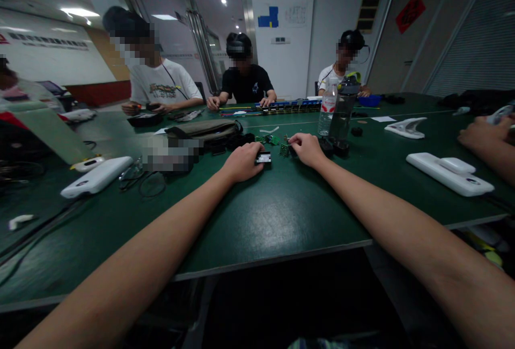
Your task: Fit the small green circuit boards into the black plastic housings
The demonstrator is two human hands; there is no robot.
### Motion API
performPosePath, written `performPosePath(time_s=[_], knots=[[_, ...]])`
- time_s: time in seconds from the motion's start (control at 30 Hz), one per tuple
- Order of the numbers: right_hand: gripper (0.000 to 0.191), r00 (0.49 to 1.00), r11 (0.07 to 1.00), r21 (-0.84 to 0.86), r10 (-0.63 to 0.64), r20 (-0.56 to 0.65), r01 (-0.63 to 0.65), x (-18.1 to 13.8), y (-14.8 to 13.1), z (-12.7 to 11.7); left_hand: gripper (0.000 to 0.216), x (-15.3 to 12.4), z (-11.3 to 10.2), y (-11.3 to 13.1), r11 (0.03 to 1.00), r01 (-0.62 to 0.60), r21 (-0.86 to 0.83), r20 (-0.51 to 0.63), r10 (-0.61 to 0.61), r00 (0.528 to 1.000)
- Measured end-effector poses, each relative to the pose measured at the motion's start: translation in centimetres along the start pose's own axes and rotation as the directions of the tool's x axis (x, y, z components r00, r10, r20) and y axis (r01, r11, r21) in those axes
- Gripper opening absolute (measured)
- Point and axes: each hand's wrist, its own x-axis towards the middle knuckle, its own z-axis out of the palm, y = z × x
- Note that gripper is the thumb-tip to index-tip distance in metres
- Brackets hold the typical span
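My left hand (pixel 242 162) rests on the green table with its fingers closed round a small black box with a white label (pixel 264 158). To its right, my right hand (pixel 307 148) is closed in a pinch. Whatever its fingertips hold is too small to make out. Just left of those fingertips is a small green circuit board (pixel 284 150); I cannot tell whether they touch it. More green circuit boards (pixel 270 139) lie loose beyond the gap between my hands. Small black parts (pixel 340 148) sit right of my right hand.
A clear water bottle (pixel 326 113) and a dark bottle (pixel 343 116) stand behind my right hand. An olive pouch (pixel 203 130) lies beyond my left. White devices (pixel 98 177) flank both sides, one with a cable. Several people work around the table (pixel 277 215); a co-worker's hand (pixel 485 133) is at right.
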Motion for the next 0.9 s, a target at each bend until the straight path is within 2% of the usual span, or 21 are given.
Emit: performPosePath(time_s=[0.23,0.5,0.9], knots=[[0.015,0.999,0.998,0.061,-0.016,-0.047,0.018,-0.02,-0.01,-0.35,0.035,0.04,-0.04,0.03,1.000,-0.001,-0.004,0.016,0.001,1.000],[0.023,1.000,0.998,0.052,0.022,-0.019,-0.021,-0.02,0.18,-0.08,0.034,0.02,0.08,-0.10,1.000,-0.009,0.001,0.000,0.009,1.000],[0.023,0.990,0.985,-0.111,0.138,0.030,-0.134,-0.09,0.05,-0.22,0.037,0.05,0.00,0.04,1.000,0.004,0.000,0.027,-0.004,1.000]])
